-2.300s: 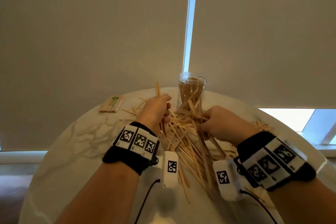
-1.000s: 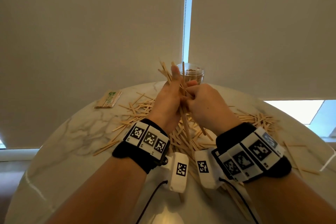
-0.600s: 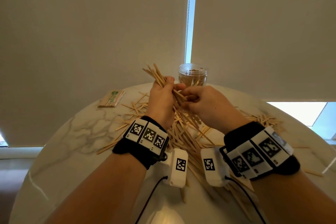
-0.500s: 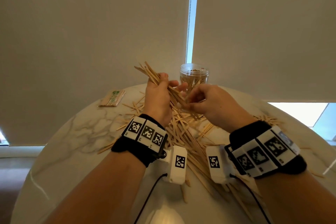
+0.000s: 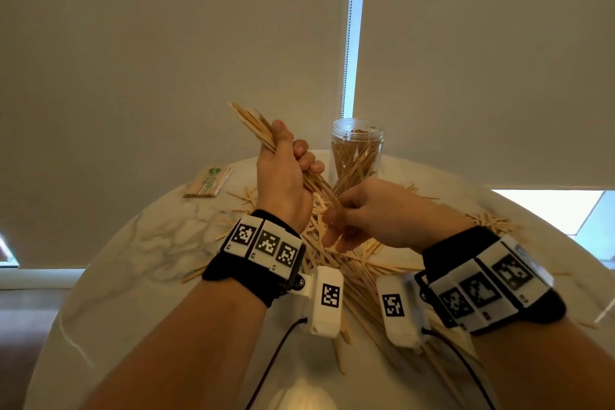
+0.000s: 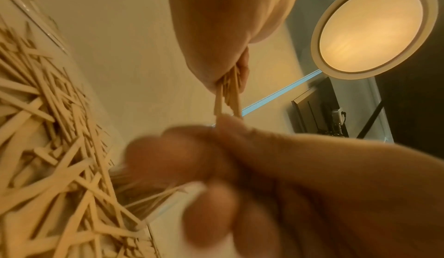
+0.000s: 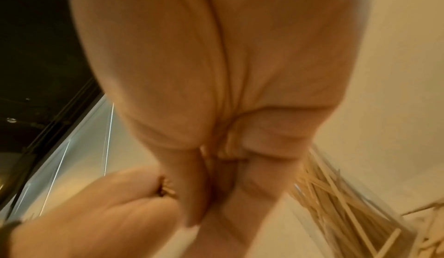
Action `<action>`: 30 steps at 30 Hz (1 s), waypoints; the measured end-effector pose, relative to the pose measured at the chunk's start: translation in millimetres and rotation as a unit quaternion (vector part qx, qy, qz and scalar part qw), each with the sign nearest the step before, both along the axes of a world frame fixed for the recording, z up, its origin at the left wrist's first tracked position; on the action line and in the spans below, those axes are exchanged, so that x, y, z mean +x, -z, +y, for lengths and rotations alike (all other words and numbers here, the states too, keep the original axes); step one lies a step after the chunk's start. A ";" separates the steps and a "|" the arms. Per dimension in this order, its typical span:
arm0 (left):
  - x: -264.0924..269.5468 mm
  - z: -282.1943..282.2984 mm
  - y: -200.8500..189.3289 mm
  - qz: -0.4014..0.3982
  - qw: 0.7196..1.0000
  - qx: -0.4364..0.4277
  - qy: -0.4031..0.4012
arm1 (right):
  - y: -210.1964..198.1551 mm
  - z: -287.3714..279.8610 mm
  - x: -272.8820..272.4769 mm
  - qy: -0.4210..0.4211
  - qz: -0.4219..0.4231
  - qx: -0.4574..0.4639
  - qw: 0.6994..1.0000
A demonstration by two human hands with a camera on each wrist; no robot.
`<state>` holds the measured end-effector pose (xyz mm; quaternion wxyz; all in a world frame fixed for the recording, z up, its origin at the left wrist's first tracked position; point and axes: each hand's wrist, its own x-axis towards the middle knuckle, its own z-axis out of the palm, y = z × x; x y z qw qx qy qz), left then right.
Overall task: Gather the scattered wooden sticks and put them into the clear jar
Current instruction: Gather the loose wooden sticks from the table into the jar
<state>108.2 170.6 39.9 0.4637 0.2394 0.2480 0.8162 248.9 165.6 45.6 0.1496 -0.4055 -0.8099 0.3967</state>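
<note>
Head view: a fistful of sticks held slanted, short of the jar.

The left hand [image 5: 286, 176] was curled tight round a bundle of wooden sticks [image 5: 256, 125], its upper ends fanning up and left, its lower ends running down to the right hand [image 5: 372, 216], whose fingers pinched those tips. About a second earlier both hands had held the bundle nearly upright in front of the clear jar [image 5: 357, 150]; it had since tipped leftward and the jar stood in full sight, so the sticks were probably being squared up before loading. The jar, already partly filled, stood near the far edge of the tabletop [image 5: 159, 243]. Loose sticks [image 5: 332, 263] littered the middle and right edge; a wrapped packet [image 5: 208, 181] lay at the far left. Open room remained above the jar's mouth.
</note>
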 end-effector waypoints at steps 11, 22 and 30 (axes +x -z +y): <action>24.6 -16.0 9.5 0.339 0.919 -0.097 0.177 | -31.5 12.6 40.9 0.157 0.044 0.173 0.971; 43.4 -29.3 4.9 0.505 0.824 -0.099 0.238 | -44.4 -5.4 34.2 0.118 0.139 0.239 0.954; 42.1 -25.4 1.7 0.344 0.904 -0.099 0.235 | -43.1 2.6 39.1 0.154 0.146 0.220 0.952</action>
